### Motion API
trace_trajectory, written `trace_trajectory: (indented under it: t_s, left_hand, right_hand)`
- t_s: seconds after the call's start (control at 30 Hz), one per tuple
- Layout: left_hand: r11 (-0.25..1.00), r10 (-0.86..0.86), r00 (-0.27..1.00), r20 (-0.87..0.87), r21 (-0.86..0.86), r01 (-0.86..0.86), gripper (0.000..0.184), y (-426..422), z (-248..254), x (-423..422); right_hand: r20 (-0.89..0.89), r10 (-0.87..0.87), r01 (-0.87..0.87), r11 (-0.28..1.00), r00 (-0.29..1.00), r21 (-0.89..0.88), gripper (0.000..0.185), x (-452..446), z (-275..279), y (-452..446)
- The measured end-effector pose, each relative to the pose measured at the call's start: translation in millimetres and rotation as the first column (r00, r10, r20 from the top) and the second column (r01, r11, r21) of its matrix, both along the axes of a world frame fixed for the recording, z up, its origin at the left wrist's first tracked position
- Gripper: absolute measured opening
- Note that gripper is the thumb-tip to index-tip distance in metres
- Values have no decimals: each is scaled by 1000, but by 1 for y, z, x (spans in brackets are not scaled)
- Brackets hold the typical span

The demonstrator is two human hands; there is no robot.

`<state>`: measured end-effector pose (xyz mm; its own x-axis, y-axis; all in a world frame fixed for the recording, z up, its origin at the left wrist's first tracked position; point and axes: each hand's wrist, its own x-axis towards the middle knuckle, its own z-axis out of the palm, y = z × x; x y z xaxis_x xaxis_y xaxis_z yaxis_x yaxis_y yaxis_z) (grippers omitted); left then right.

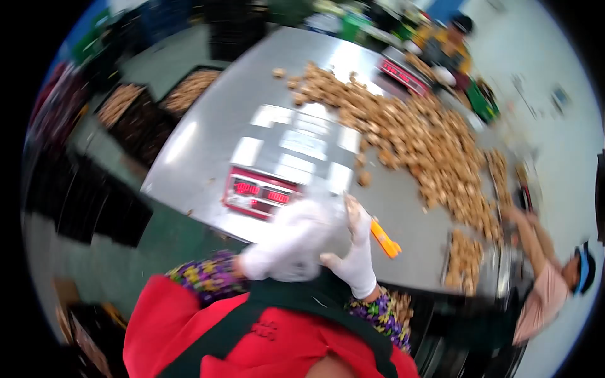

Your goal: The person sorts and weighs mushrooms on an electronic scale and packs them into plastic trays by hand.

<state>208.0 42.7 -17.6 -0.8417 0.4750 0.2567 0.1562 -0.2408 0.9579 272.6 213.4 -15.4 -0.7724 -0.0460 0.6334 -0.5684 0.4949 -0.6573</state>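
Note:
My left hand [287,236], in a white glove and smeared by motion, is closed on what looks like a translucent plastic bag [297,268] in front of my apron. Facing it is my right hand [358,258], also white-gloved, with its thumb apart from its raised fingers. The bag's outline between the hands is too blurred to follow. Just beyond them a digital scale [261,192] shows red digits, and pale patches cover its flat top. An orange tool [386,239] lies on the table to the right of my right hand.
Tan, rounded mushroom-like pieces [409,138] spread across the metal table [208,138]. A filled tray [463,261] stands at right. One co-worker [444,50] is beside another scale [403,75]; a second co-worker [548,283] reaches in from the right. Filled crates [189,88] stand on the left floor.

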Motion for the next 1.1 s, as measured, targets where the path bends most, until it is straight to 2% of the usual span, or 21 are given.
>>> trace_trajectory:
  t_s: [0.03, 0.1, 0.2, 0.27, 0.37, 0.4, 0.47, 0.5, 0.57, 0.6, 0.63, 0.67, 0.7, 0.73, 0.8, 0.87, 0.9, 0.93, 1.0, 1.03, 1.1]
  left_hand:
    - [1000, -27, 999, -33, 10, 27, 17, 18, 4, -2]
    - [883, -230, 919, 320, 466, 59, 29, 35, 42, 17]
    - [803, -537, 665, 519, 556, 214, 42, 40, 29, 7]
    - [927, -367, 926, 91, 124, 355, 55, 25, 37, 7]
    - [974, -224, 974, 35, 33, 223, 70, 6, 35, 16]
    - [990, 16, 956, -294, -132, -58, 76, 4, 22, 13]
    - [985, 93, 855, -511, -79, -155, 91, 7, 7, 14]
    - [987, 46, 845, -532, -105, -120, 100, 11, 3, 22]
    - [979, 69, 783, -618, -110, -174, 113, 22, -18, 37]
    - [969, 146, 951, -273, 232, -83, 109, 28, -9, 43]
    - [973, 227, 932, -283, 101, -206, 106, 24, -12, 38]
    - [943, 310, 901, -304, -24, -333, 103, 16, -15, 34]
    - [953, 193, 980, 50, 230, -199, 87, 11, -9, 38]
    - [911, 270, 936, 226, 254, -325, 61, 7, -1, 30]
    - [926, 185, 841, 508, 197, -323, 33, -9, -20, 9]
    - [867, 219, 793, 569, 260, -426, 14, -28, -34, 1]
    - [896, 392, 915, -98, -185, -404, 11, -54, -48, -14]
    - [539, 347, 576, -740, -346, -768, 9, -81, -63, -30]
    - [593, 806, 592, -13, 11, -805, 14, -118, -33, -35]
    - [558, 812, 549, 196, 13, -830, 17, -143, -21, -38]
    - [507, 834, 501, 231, 38, -861, 12, -174, -24, -44]
  right_hand:
    - [31, 30, -31, 999, 999, 33, 83, -7, 2, -9]
    - [76, -26, 21, 997, 997, 72, 94, -4, -16, -5]
    - [279, -64, 139, 956, 958, -257, 73, 4, 0, -7]
    - [207, -101, 142, 971, 973, -195, 63, 0, -24, 25]
    - [201, -68, 162, 852, 977, -498, 40, -7, -26, 48]
    - [228, -8, 160, 737, 974, -657, 37, -5, -13, 50]
    - [244, 34, 178, 587, 969, -790, 34, -5, -2, 36]
    - [159, -126, 197, 774, 979, -601, 30, -9, 2, 10]
    - [-56, 185, -179, 770, 981, -613, 26, -21, -5, -34]
    - [-64, 359, -274, 572, 931, -774, 27, -24, -10, -52]
    - [-106, 492, -294, 323, 864, -899, 27, -27, -16, -70]
    - [65, 459, -35, 207, 886, -978, 29, -26, -15, -80]
    - [226, 267, -90, 808, 937, -583, 32, -25, -6, -79]
    - [219, 10, -35, 994, 976, 107, 36, -23, 1, -78]
    - [52, -156, 116, 883, 986, 455, 55, -18, -37, -75]
    - [71, 5, -31, 932, 997, 362, 58, -15, -38, -81]
    - [149, 77, -118, 951, 986, 285, 60, -12, -26, -83]
    - [66, 56, -75, 934, 996, 348, 59, -6, -20, -83]
    - [-13, -49, 50, 914, 999, 402, 58, -4, -33, -63]
    - [-51, -109, 120, 911, 993, 396, 51, -5, -41, -50]
    - [-74, -307, 312, 871, 949, 379, 44, -1, -56, -14]
